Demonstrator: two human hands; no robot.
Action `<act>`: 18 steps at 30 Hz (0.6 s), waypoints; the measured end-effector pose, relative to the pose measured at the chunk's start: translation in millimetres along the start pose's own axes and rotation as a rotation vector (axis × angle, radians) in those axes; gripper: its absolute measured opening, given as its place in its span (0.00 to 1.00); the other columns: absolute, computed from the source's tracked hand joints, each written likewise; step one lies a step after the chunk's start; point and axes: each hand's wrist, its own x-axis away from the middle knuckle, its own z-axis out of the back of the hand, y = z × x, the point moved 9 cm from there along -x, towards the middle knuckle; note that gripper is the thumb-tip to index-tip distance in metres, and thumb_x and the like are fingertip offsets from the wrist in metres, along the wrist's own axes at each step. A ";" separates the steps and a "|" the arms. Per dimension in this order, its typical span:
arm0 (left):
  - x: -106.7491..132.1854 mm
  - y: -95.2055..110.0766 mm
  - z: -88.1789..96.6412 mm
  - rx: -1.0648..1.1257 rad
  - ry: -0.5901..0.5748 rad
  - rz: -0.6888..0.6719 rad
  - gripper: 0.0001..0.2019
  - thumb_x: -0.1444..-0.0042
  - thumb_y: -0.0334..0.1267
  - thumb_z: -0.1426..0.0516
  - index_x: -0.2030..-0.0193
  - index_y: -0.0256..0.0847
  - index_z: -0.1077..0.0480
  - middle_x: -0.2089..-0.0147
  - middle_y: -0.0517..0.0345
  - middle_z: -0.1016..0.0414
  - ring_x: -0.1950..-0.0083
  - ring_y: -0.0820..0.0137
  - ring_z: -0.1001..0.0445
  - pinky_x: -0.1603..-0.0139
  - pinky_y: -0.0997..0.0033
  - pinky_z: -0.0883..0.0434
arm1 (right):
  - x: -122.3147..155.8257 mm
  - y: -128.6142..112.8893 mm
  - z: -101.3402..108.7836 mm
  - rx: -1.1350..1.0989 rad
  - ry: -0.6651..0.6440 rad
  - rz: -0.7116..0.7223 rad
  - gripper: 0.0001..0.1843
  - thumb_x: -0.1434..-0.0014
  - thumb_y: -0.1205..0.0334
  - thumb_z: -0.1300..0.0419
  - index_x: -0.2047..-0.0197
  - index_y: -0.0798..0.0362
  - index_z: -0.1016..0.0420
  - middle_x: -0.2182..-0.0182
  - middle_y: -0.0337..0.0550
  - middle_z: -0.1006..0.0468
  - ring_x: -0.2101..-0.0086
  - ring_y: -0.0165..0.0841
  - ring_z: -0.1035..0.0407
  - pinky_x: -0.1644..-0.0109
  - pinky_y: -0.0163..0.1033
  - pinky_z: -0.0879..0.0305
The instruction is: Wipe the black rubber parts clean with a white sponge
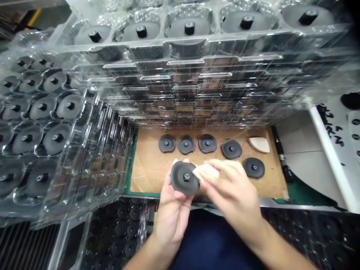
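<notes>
Trays: a tall stack of clear plastic trays [180, 47] rises beyond the work area, and a second stack of clear trays [84, 125] leans in on the left; their pockets hold black discs with upright stems.
Lower trays: dark trays [118, 232] filled with black parts sit at the bottom left, and more [323, 232] at the bottom right.
Work surface: a brown cardboard sheet [152, 168] lies on a green mat [302, 195], with a white rail [329, 157] off to the right.
Held item: a matte black disc [182, 179] with a small central hub, face up and tilted toward the viewer, sits above the near edge of the cardboard.
Left hand: the left hand [171, 213] is raised and curled, its fingers behind the disc, holding it by the rim and back.
Right hand: the right hand [232, 187] comes in from the right, palm down, fingers narrowly closed on a pale pad [206, 172], which is pressed against the disc's right edge.
Row on cardboard: five black discs lie flat, the nearest to the hands [254, 167] at the right end of a loose arc, the others [186, 144] farther back.
Loose piece: a pale wedge-shaped pad [259, 144] lies on the cardboard at the far right, just beside the discs.
</notes>
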 end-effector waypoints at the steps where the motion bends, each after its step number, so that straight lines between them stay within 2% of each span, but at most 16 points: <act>1: 1.4 -0.4 -0.5 -0.007 0.002 0.005 0.28 0.65 0.39 0.30 0.52 0.46 0.27 0.46 0.54 0.25 0.47 0.63 0.27 0.51 0.74 0.28 | 0.8 0.1 0.1 -0.003 -0.011 0.001 0.11 0.42 0.71 0.42 0.58 0.54 0.20 0.57 0.50 0.23 0.57 0.37 0.34 0.56 0.43 0.31; 3: 3.2 0.5 -1.0 -0.013 0.014 -0.004 0.28 0.65 0.39 0.30 0.53 0.48 0.27 0.46 0.56 0.25 0.48 0.64 0.26 0.51 0.73 0.28 | 1.8 -1.7 -1.4 -0.032 -0.042 0.020 0.12 0.42 0.70 0.42 0.57 0.53 0.20 0.57 0.49 0.24 0.57 0.37 0.34 0.56 0.43 0.31; 7: 4.5 5.6 -2.6 0.019 0.023 -0.046 0.26 0.65 0.33 0.30 0.55 0.50 0.25 0.48 0.60 0.24 0.47 0.66 0.26 0.50 0.76 0.28 | 3.6 -6.0 4.6 0.021 0.026 -0.003 0.11 0.42 0.70 0.41 0.58 0.53 0.20 0.58 0.50 0.23 0.57 0.37 0.34 0.55 0.43 0.31; 10: 4.2 3.4 -4.4 0.055 -0.004 -0.016 0.26 0.64 0.30 0.31 0.54 0.53 0.25 0.48 0.61 0.23 0.48 0.65 0.26 0.50 0.73 0.28 | 4.6 -12.2 0.2 -0.040 -0.021 0.032 0.12 0.43 0.71 0.41 0.58 0.53 0.20 0.57 0.50 0.23 0.58 0.37 0.34 0.57 0.42 0.30; 14: 3.8 3.7 -5.2 0.042 -0.049 -0.002 0.25 0.63 0.36 0.30 0.54 0.51 0.24 0.51 0.59 0.21 0.50 0.67 0.25 0.51 0.75 0.27 | -10.8 6.1 4.0 -0.032 -0.013 0.048 0.11 0.41 0.67 0.42 0.58 0.49 0.20 0.57 0.46 0.22 0.57 0.36 0.32 0.54 0.47 0.32; 18: 6.6 5.0 -4.0 0.011 -0.093 0.106 0.26 0.62 0.42 0.31 0.52 0.53 0.25 0.52 0.59 0.22 0.54 0.66 0.23 0.54 0.70 0.24 | -29.6 17.4 -1.8 -0.187 -0.236 0.166 0.11 0.39 0.64 0.42 0.54 0.46 0.22 0.51 0.43 0.25 0.51 0.36 0.33 0.48 0.47 0.33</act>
